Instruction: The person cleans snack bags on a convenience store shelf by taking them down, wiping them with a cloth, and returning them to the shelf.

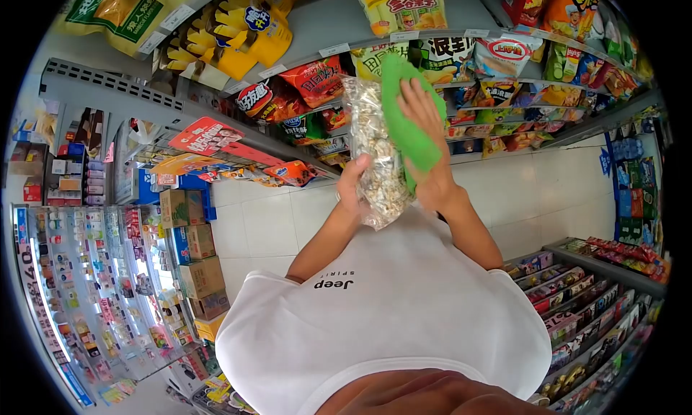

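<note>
Left hand (351,183) pinches clear snack bag (378,159) — right hand's (431,121) fingers along green cloth (395,105), thumb grip can't tell; wipe lightly — bag steady.

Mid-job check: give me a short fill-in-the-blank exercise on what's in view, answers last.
1. The left hand holds a clear bag, while the cloth at the right hand is coloured ____.
2. On the white shirt, the larger printed word is ____.
3. The stacked cardboard boxes stand on the picture's ____ side.
4. The pale floor is covered with ____.

Missing words: green; Jeep; left; tiles.
</note>
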Action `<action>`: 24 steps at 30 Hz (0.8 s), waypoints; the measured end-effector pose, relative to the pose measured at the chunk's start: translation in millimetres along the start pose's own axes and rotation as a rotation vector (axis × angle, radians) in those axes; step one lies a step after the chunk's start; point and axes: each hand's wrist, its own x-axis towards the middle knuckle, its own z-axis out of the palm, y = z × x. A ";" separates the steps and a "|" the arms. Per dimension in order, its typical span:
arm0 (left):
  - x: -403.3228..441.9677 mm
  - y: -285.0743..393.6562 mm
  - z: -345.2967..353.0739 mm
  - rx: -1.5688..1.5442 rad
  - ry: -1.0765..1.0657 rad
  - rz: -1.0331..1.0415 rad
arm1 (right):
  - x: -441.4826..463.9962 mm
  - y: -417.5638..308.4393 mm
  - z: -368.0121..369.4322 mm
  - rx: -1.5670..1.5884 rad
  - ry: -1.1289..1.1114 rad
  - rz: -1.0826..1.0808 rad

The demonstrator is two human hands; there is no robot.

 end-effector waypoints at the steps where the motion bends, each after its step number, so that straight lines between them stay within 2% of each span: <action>1: 0.4 0.5 -0.8 0.079 0.000 0.023 | -0.1 2.7 1.7 0.056 0.034 0.042; 3: 4.6 1.7 -0.8 0.233 -0.005 0.074 | -4.2 10.4 8.8 0.166 0.098 0.122; 4: 7.8 4.2 8.0 0.212 0.025 0.150 | -13.6 7.5 14.6 0.107 0.030 0.089; 6: 16.0 18.2 -8.2 0.172 -0.101 0.180 | -41.0 -7.5 27.2 -0.006 -0.111 0.024; 9: 11.4 20.8 -6.1 0.331 0.081 0.136 | -53.3 -5.3 27.1 0.005 -0.167 -0.126; 11: 11.0 2.1 16.9 0.438 0.047 0.221 | -39.6 8.6 16.9 0.531 0.055 0.258; 12: 11.8 0.3 24.7 0.546 -0.062 0.250 | -45.3 16.5 16.2 0.887 0.142 0.481; 13: 11.8 -3.6 27.6 0.708 -0.039 0.281 | -49.8 23.6 17.5 1.242 0.229 0.704; 15: 17.8 -2.1 34.4 0.912 -0.080 0.430 | -67.1 25.6 24.2 1.148 0.250 0.754; 18: 29.1 3.9 29.6 0.680 0.032 0.454 | -99.3 1.8 33.9 0.858 0.186 0.750; 20: 35.7 8.8 24.0 0.838 0.041 0.540 | -105.3 -4.3 34.0 0.789 0.164 0.793; 21: 38.6 10.5 19.9 0.917 0.044 0.583 | -105.1 -1.8 31.0 0.839 0.179 0.853; 23: 35.8 3.6 16.8 1.424 0.084 0.671 | -103.0 4.1 26.2 0.970 0.249 0.927; 24: 32.4 -0.9 23.6 1.583 0.050 0.652 | -97.5 9.4 23.6 1.051 0.304 0.938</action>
